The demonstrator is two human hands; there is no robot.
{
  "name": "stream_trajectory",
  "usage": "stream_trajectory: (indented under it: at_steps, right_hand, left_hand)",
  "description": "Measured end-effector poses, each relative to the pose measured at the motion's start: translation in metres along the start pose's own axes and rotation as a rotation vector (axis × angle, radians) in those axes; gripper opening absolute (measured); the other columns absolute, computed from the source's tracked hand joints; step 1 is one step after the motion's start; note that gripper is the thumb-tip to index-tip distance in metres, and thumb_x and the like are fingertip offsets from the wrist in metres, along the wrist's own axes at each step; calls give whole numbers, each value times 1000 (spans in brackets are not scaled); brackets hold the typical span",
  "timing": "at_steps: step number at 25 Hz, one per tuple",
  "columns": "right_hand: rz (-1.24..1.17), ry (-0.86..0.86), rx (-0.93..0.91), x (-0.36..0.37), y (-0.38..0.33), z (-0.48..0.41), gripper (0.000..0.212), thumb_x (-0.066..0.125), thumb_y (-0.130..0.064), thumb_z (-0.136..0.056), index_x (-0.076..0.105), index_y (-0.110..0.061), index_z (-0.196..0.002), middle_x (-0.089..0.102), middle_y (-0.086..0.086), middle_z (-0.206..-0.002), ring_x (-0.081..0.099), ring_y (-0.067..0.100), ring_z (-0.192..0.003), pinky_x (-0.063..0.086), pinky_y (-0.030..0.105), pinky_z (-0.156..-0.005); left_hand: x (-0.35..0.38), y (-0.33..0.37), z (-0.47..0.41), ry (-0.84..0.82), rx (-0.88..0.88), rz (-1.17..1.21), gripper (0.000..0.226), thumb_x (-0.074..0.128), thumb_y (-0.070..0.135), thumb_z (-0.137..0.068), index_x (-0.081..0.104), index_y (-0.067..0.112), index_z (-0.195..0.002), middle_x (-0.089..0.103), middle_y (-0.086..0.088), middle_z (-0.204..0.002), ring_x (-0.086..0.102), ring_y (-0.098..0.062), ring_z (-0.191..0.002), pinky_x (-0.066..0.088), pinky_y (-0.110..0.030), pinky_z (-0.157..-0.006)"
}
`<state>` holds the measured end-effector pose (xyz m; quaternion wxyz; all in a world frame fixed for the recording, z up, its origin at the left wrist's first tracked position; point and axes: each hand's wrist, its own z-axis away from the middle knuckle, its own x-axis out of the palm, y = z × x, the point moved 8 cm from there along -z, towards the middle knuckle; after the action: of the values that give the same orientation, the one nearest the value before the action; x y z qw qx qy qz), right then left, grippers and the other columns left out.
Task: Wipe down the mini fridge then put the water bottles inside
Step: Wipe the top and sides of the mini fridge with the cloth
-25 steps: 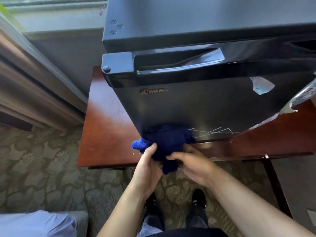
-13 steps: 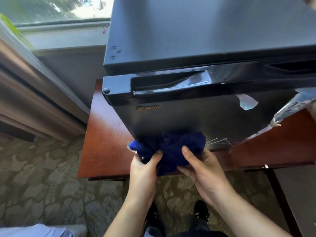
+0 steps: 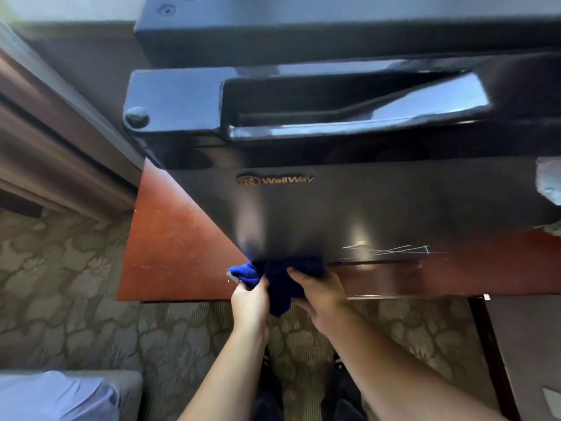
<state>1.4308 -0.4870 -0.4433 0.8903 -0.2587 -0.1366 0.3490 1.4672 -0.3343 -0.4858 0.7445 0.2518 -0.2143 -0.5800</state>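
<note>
A black mini fridge (image 3: 379,208) with a gold logo stands on a reddish wooden table (image 3: 176,247), its door closed and a recessed handle (image 3: 349,107) along the top of the door. A dark blue cloth (image 3: 282,281) is bunched at the door's bottom left corner. My left hand (image 3: 250,302) grips its left part and my right hand (image 3: 321,294) grips its right part. White scratch marks (image 3: 391,250) show low on the door. No water bottles are in view.
A patterned carpet (image 3: 60,284) covers the floor below the table edge. Curtain folds (image 3: 45,141) hang at the left. A pale blue fabric (image 3: 54,396) lies at the bottom left. A whitish sticker scrap (image 3: 549,180) clings to the door's right side.
The view has tilted down and drawn closer to the fridge door. Both hands keep hold of the cloth at the door's bottom edge, shifted slightly lower against the table.
</note>
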Motion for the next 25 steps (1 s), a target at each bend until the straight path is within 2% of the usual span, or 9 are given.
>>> stream_trajectory:
  at_steps: [3, 5, 8, 12, 14, 16, 18, 21, 25]
  right_hand:
    - [-39, -8, -2, -21, -7, -2, 23, 80, -3, -85, 73, -6, -107, 79, 18, -109, 76, 24, -83, 64, 37, -64]
    - [-68, -31, -32, -45, -21, 3, 19, 81, -6, -84, 75, -8, -102, 81, 15, -101, 80, 26, -84, 65, 37, -66]
    - [-129, -75, -101, -91, -50, 15, 22, 80, -9, -85, 76, -4, -106, 82, 15, -99, 81, 25, -85, 63, 30, -60]
    - [-214, -57, -205, -169, -93, 21, 23, 73, -15, -91, 73, -7, -112, 82, 14, -101, 81, 24, -85, 62, 28, -58]
    - [-203, -51, -249, -205, -112, 21, 26, 67, -14, -95, 69, -7, -120, 81, 14, -105, 80, 26, -91, 66, 34, -66]
    - [-165, -60, -295, -234, -127, 20, 30, 62, -14, -99, 67, -8, -127, 79, 15, -114, 77, 29, -103, 64, 41, -85]
    - [-155, -68, -332, -255, -137, 19, 26, 59, -11, -100, 69, -11, -124, 79, 13, -114, 77, 25, -103, 65, 40, -86]
    - [-150, -72, -345, -268, -137, 17, 22, 58, -4, -99, 72, -13, -114, 81, 10, -108, 79, 17, -92, 63, 26, -69]
    - [-147, -121, -330, -242, -129, 23, 29, 62, -4, -97, 68, -6, -125, 78, 15, -117, 76, 27, -107, 65, 32, -80]
  left_hand:
    - [14, -6, 8, -36, -26, -1, 23, 68, 13, -96, 71, 16, -118, 81, -13, -101, 79, -30, -88, 63, -39, -75]
    - [34, -10, 28, -68, -45, 61, 19, 62, 8, -99, 71, 15, -113, 82, -14, -97, 79, -30, -82, 62, -39, -71]
    - [80, -21, 66, -153, -72, 167, 17, 62, 8, -100, 71, 15, -112, 83, -9, -98, 81, -25, -85, 63, -33, -66]
    - [166, -51, 108, -287, -165, 270, 24, 67, 8, -98, 71, 10, -122, 78, -16, -116, 77, -33, -105, 66, -40, -79]
    - [207, -71, 125, -319, -240, 241, 29, 65, 8, -99, 67, 8, -129, 75, -19, -123, 73, -37, -112, 62, -47, -90]
    - [240, -89, 137, -333, -295, 218, 31, 61, 7, -102, 64, 6, -133, 73, -21, -127, 70, -38, -116, 58, -51, -97]
    - [262, -103, 142, -339, -322, 223, 32, 59, 7, -103, 62, 6, -135, 72, -21, -129, 70, -38, -117, 57, -50, -98]
    - [274, -113, 143, -369, -299, 231, 24, 61, 8, -102, 66, 11, -125, 74, -18, -124, 73, -31, -105, 61, -44, -92]
    - [251, -98, 138, -364, -232, 301, 17, 61, 10, -102, 69, 14, -116, 77, -14, -115, 74, -27, -102, 60, -43, -94]
